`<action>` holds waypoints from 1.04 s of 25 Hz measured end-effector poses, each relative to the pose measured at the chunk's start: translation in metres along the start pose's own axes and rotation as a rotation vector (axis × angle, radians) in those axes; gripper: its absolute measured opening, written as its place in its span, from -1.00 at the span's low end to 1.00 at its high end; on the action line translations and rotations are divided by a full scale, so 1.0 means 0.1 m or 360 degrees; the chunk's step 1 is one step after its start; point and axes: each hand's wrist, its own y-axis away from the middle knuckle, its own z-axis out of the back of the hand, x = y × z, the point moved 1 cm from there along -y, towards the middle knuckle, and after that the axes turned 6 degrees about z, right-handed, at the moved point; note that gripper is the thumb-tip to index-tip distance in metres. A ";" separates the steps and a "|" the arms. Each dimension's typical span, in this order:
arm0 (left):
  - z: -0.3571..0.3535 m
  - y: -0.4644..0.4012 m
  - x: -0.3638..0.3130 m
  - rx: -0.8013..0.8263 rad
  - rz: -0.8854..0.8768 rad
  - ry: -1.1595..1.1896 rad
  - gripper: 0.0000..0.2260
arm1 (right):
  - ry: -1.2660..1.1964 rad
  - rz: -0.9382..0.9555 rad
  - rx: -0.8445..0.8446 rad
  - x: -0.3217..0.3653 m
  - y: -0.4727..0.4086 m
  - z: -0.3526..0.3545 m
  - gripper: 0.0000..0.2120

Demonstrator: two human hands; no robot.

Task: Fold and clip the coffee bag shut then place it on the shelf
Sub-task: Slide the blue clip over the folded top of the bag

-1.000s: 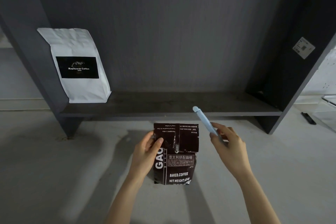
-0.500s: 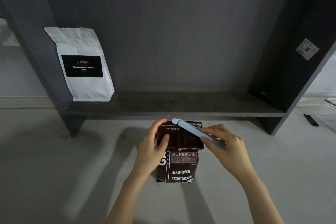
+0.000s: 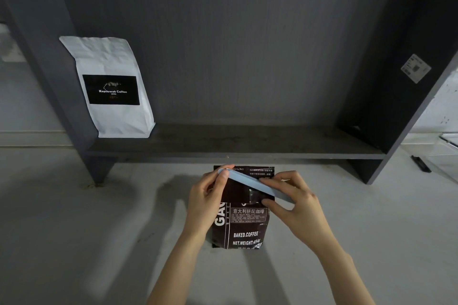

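Grey floor (image 3: 74, 242); dark shelf (image 3: 247, 146) behind. Coffee bag (image 3: 244, 228) upright. Clip (image 3: 250, 182) slants left-high to right-low; left hand (image 3: 205, 202), right hand (image 3: 295, 205) pinch its ends.

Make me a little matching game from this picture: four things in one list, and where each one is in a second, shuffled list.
Things:
1. white paper coffee bag with a black label
2. dark brown foil coffee bag
3. pale blue plastic bag clip
4. small white sticker with printed code

Places:
A. on the shelf unit's right side panel
B. standing on the pale floor in front of the shelf
C. held at both ends, lying slantwise across a folded top
D. leaning at the left end of the dark shelf board

Pairs: 1-D, 2-B, 3-C, 4-A
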 end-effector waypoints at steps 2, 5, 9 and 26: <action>-0.01 0.01 -0.01 0.0008 0.0025 0.0009 -0.83 | -0.0012 0.0009 -0.0076 -0.03 0.02 -0.01 -0.69; 0.00 0.02 -0.01 0.0059 0.0105 0.0099 -0.82 | -0.0102 0.0030 -0.0113 -0.04 0.01 -0.02 -0.72; 0.04 0.01 0.02 0.0148 0.0193 0.0231 -0.80 | -0.0112 0.0081 -0.0077 -0.07 -0.01 -0.05 -0.67; 0.10 -0.03 0.09 0.0292 0.0284 0.0334 -0.75 | -0.0335 -0.0108 -0.0084 -0.11 0.12 0.11 -0.65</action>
